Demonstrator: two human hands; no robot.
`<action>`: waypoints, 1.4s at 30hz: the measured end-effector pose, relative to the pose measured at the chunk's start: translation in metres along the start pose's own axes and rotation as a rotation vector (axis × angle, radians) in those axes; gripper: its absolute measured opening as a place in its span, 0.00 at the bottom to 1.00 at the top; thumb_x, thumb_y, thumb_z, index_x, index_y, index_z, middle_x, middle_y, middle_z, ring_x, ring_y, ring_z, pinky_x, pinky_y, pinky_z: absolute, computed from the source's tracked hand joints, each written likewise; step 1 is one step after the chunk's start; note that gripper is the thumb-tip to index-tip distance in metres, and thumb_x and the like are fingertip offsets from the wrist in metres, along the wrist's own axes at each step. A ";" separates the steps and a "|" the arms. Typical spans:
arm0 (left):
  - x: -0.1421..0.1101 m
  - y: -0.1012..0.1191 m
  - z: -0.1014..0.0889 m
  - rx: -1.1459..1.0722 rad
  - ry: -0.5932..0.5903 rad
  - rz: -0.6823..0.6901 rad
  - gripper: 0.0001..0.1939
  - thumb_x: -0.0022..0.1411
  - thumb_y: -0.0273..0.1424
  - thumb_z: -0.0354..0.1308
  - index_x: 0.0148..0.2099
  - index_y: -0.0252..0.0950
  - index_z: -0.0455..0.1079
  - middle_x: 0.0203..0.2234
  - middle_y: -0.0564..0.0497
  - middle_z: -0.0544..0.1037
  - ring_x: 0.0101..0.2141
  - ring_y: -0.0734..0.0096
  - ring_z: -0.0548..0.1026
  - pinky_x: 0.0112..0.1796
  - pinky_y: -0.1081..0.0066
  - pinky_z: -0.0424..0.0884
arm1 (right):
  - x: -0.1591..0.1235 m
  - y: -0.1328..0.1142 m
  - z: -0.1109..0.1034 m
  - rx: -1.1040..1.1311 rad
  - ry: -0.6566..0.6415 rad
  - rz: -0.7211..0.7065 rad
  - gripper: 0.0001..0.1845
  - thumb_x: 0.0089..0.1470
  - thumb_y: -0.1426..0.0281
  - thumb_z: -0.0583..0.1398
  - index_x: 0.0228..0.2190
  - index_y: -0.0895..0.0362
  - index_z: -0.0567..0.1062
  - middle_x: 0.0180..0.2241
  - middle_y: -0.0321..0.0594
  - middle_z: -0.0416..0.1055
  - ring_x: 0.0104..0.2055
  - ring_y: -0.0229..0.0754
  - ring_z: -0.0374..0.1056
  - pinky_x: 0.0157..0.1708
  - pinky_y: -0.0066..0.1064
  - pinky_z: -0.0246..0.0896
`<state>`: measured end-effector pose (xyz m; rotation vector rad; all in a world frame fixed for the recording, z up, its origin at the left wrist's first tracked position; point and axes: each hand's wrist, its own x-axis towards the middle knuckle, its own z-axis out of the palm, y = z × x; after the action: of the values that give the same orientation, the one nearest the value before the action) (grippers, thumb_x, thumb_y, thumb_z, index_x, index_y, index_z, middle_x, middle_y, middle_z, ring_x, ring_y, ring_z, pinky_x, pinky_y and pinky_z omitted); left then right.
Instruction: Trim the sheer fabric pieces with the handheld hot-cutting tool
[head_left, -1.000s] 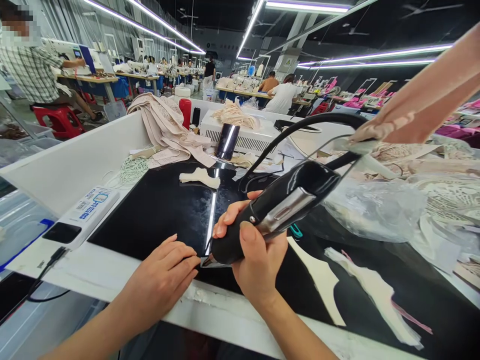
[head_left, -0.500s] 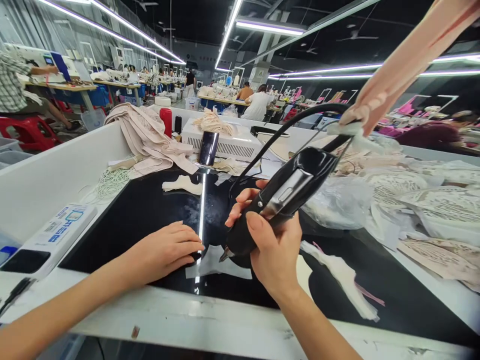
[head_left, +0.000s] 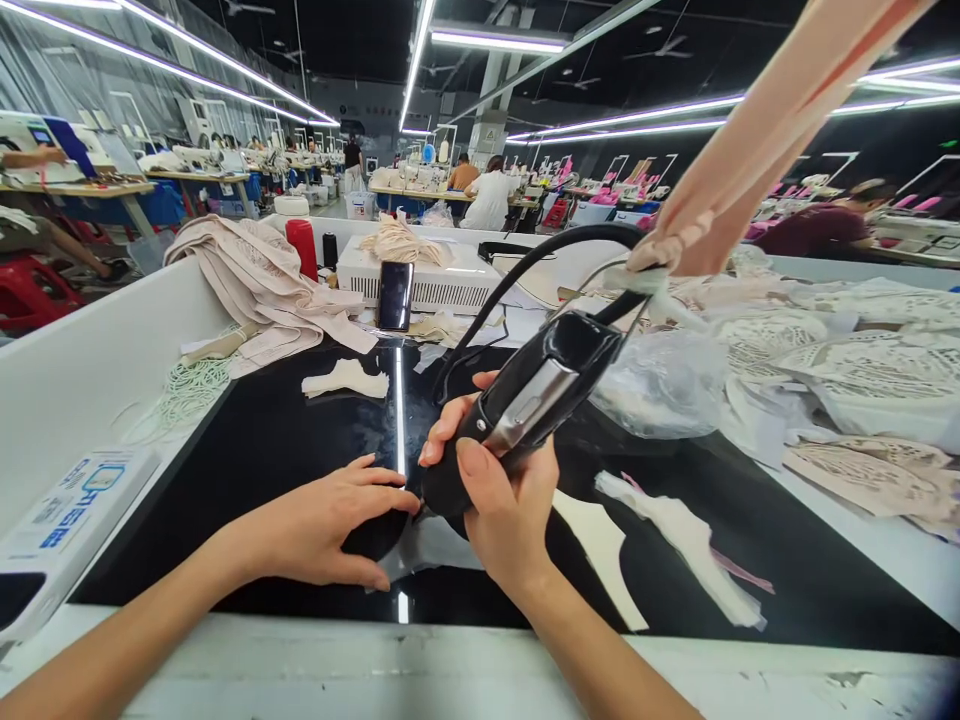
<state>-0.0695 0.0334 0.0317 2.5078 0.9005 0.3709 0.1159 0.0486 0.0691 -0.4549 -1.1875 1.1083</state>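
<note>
My right hand (head_left: 510,520) is wrapped round a thick black corded hand tool (head_left: 574,345) with a silver lever on its side. The tool tilts down to the left, and its small metal tip is mostly hidden beside my left fingertips. Palm down on the glossy black board (head_left: 247,480), my left hand (head_left: 319,525) has its fingers and thumb apart. Its fingertips touch or hover at the upper left of a thin translucent cut piece (head_left: 439,548), under the tool. To the right lie a cream cut piece (head_left: 600,550) and a stack of white pieces (head_left: 686,540).
A pink fabric strip (head_left: 757,130) holds up the tool's black cable (head_left: 525,265). Another cream piece (head_left: 345,378) lies farther back, near a phone (head_left: 395,295) and a white vented box (head_left: 427,280). Lace pieces (head_left: 862,370) and a plastic bag (head_left: 660,385) lie right; a power bank (head_left: 75,520) left.
The view has swung right. The tool tip was lifted off the translucent piece half a second ago and is now lower, beside my left fingertips. My left thumb has spread out.
</note>
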 end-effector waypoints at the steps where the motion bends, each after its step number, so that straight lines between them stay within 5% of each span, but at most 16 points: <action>1: 0.000 0.001 0.000 -0.004 -0.009 -0.007 0.36 0.58 0.37 0.71 0.64 0.40 0.62 0.60 0.42 0.72 0.64 0.52 0.64 0.65 0.42 0.52 | 0.000 0.001 0.000 0.006 -0.002 -0.001 0.20 0.53 0.67 0.67 0.46 0.49 0.67 0.30 0.29 0.72 0.26 0.35 0.69 0.29 0.31 0.68; 11: 0.002 0.000 0.005 -0.021 0.049 -0.001 0.40 0.54 0.47 0.70 0.65 0.40 0.63 0.58 0.41 0.74 0.64 0.50 0.65 0.65 0.42 0.52 | -0.002 0.004 -0.001 -0.015 0.015 -0.007 0.21 0.52 0.63 0.67 0.45 0.50 0.66 0.29 0.30 0.70 0.25 0.36 0.67 0.27 0.32 0.68; 24: 0.004 0.003 0.006 0.017 0.041 -0.011 0.40 0.54 0.48 0.70 0.64 0.40 0.63 0.57 0.42 0.75 0.64 0.49 0.65 0.65 0.41 0.51 | -0.010 0.003 0.002 0.064 -0.025 0.014 0.22 0.53 0.62 0.68 0.45 0.50 0.67 0.30 0.30 0.70 0.25 0.35 0.68 0.26 0.31 0.68; 42: 0.007 -0.005 0.010 -0.067 0.025 -0.007 0.45 0.51 0.46 0.72 0.67 0.40 0.61 0.59 0.41 0.71 0.63 0.43 0.63 0.65 0.44 0.49 | -0.027 0.006 0.012 0.097 -0.091 0.071 0.21 0.56 0.59 0.67 0.48 0.48 0.68 0.32 0.31 0.72 0.34 0.38 0.72 0.40 0.37 0.71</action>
<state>-0.0631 0.0379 0.0218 2.4432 0.8910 0.4245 0.1036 0.0245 0.0553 -0.3775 -1.1981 1.2536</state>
